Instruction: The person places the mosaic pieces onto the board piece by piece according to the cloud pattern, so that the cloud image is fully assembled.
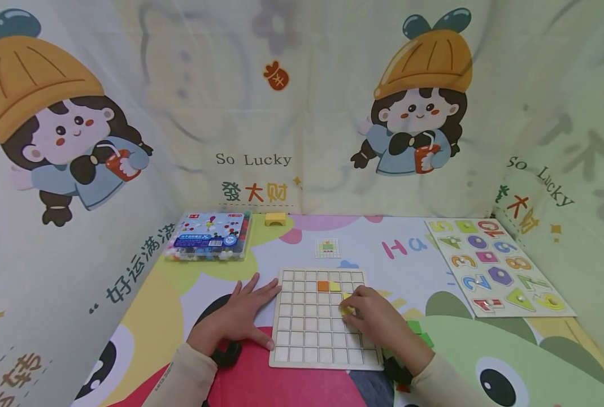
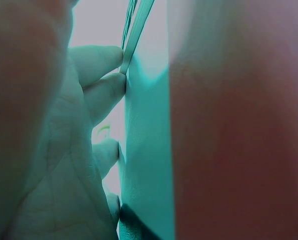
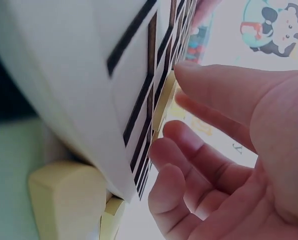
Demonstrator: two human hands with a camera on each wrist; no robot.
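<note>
A pale wooden grid board (image 1: pixel 307 339) lies on the patterned mat in front of me. Along its left edge my left hand (image 1: pixel 238 316) rests with fingers spread, fingertips and thumb at the rim; the left wrist view shows those fingers (image 2: pixel 105 95) against the edge. My right hand (image 1: pixel 375 316) is over the board's right side, pinching a yellow square tile (image 3: pixel 163 100) at the grid. In the upper rows sit an orange tile (image 1: pixel 323 286) and, beside it, a yellow tile (image 1: pixel 335 286). Another yellow tile (image 1: pixel 346 295) shows just above the right fingertips.
Behind the board lies a small pattern card (image 1: pixel 327 248). A clear box of colourful pieces (image 1: pixel 210 237) and a yellow arch block (image 1: pixel 275 219) stand at back left. On the right are a number-and-shape puzzle (image 1: pixel 500 268), green pieces (image 1: pixel 420 333) and yellow blocks (image 3: pixel 71 200).
</note>
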